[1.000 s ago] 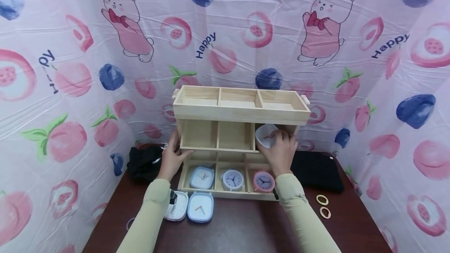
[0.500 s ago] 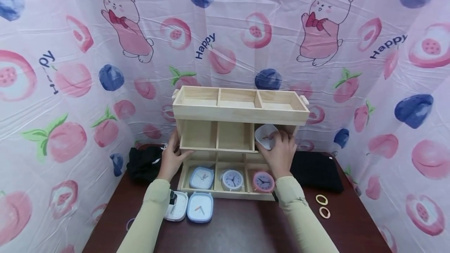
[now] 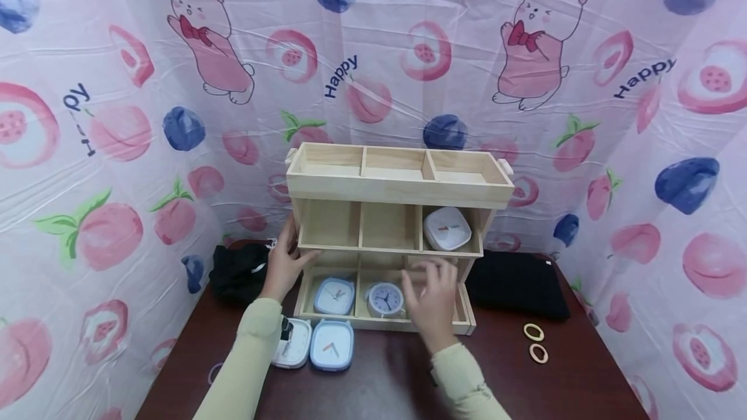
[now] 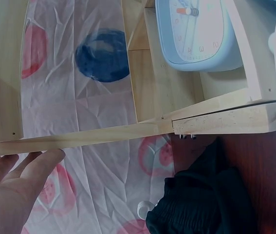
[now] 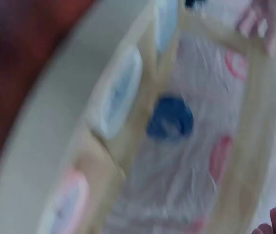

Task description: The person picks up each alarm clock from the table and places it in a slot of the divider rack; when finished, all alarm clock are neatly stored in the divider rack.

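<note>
A three-tier wooden storage box (image 3: 403, 190) stands on the dark table. My left hand (image 3: 284, 264) holds its left side, thumb at the front edge and fingers along the outer side panel. My right hand (image 3: 430, 300), fingers loosely bent around nothing, is in front of the bottom right compartment. Above it, a white square alarm clock (image 3: 447, 229) leans in the middle tier's right compartment. A blue square clock (image 3: 335, 295) and a white round clock (image 3: 385, 299) sit in the bottom tier. The pink clock (image 5: 69, 204), blurred in the right wrist view, is hidden behind my hand in the head view.
Before the box lie a second blue square clock (image 3: 332, 345) and a white one (image 3: 294, 343) partly behind the left wrist. Black cloth (image 3: 239, 272) lies left, a folded black cloth (image 3: 519, 284) right. Two pale rings (image 3: 539, 353) lie at right. A printed curtain (image 3: 373, 50) surrounds the table.
My right hand has let go of the white square clock in the middle tier's right compartment and moved down and left. The left hand stays on the box's side.
</note>
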